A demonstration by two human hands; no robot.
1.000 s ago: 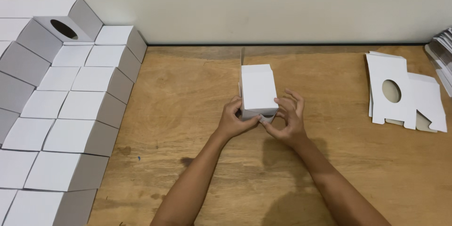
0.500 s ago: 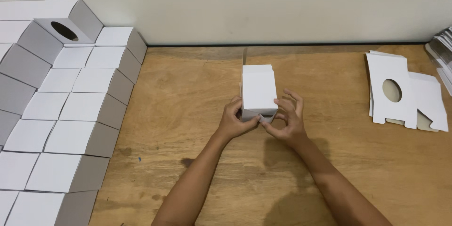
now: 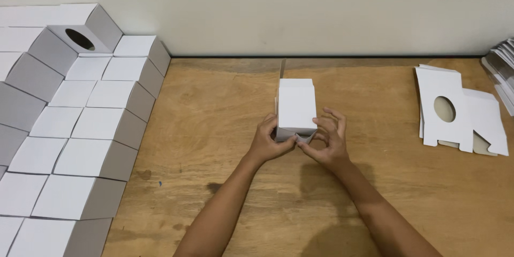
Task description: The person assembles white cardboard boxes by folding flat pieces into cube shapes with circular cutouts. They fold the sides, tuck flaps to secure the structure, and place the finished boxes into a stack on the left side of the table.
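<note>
A small white cardboard box [image 3: 296, 105] stands in the middle of the wooden table [image 3: 214, 128], its near end toward me. My left hand [image 3: 270, 142] grips the box's near left corner. My right hand [image 3: 326, 142] holds the near right side, its fingertips on a grey flap at the near end. Both hands press on the same box.
Several folded white and grey boxes [image 3: 80, 107] are stacked in rows along the left, one with a round hole [image 3: 80, 39]. Flat white box blanks with an oval cutout [image 3: 455, 112] lie at the right. More sheets [image 3: 500, 67] sit at the far right edge. A wall runs behind the table.
</note>
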